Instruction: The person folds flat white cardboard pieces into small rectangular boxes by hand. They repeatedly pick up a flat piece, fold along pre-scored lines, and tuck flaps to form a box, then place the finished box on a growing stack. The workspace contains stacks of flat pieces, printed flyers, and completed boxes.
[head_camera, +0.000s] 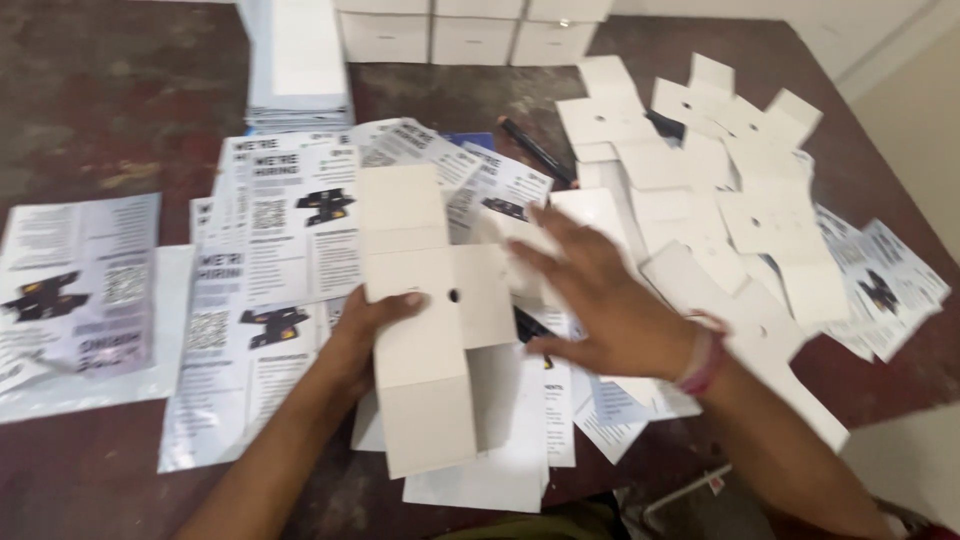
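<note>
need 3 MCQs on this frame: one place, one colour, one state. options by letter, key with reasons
1. Where is the heap of flat white die-cut cardboard blanks?
A. On the right side of the table
B. At the left edge of the table
C. On the floor

2. What colour is the band on the right wrist?
A. Green
B. Pink-red
C. Black

3. What is the left hand doing?
A. Hanging free above the table
B. Holding a black pen
C. Gripping the half-folded white cardboard box blank

Key:
1 A: the blanks pile up on the dark brown table to the right of the printed white leaflets.
2 B: the band shows pink-red.
3 C: its thumb lies on the blank's panel, while the right hand is spread open beside it.
</note>
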